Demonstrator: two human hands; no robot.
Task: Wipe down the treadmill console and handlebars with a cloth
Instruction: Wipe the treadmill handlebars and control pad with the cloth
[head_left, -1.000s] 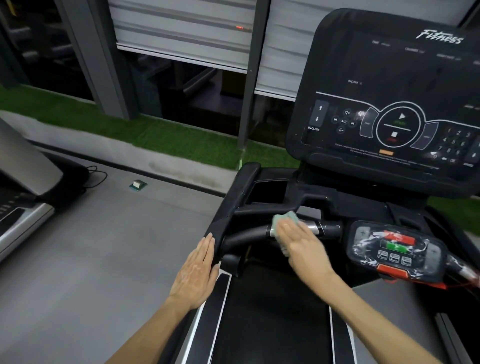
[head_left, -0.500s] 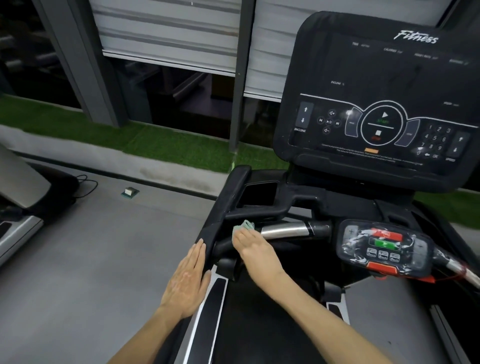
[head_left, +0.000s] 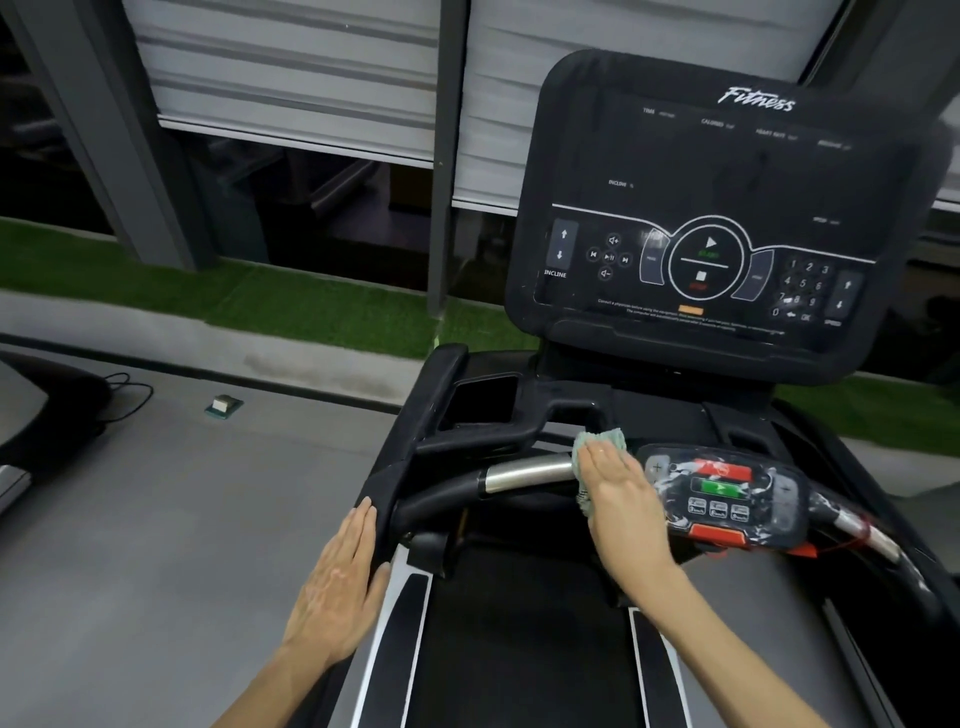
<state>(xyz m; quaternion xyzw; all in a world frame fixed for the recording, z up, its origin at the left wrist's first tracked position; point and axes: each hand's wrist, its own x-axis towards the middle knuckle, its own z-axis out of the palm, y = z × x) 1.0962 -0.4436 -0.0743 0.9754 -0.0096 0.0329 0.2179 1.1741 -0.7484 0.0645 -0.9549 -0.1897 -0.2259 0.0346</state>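
Observation:
My right hand (head_left: 618, 499) presses a pale green cloth (head_left: 597, 441) flat against the front handlebar (head_left: 524, 473), at the right end of its shiny metal section, just left of the small control pod (head_left: 727, 493). The cloth shows above and left of my fingers. My left hand (head_left: 343, 577) rests flat, fingers together, against the outer side of the black left side rail (head_left: 410, 447). The big black console (head_left: 717, 208) with its "Fitness" logo and button panel stands above and behind.
The black running belt (head_left: 524, 639) lies between my forearms. A grey floor stretches to the left, with a small green block (head_left: 224, 404) and a cable near part of another machine (head_left: 31, 415). Green turf and a shuttered wall run behind.
My right hand slid the cloth along the handlebar, left half a second ago, then right to the spot beside the control pod. My left hand stayed on the side rail.

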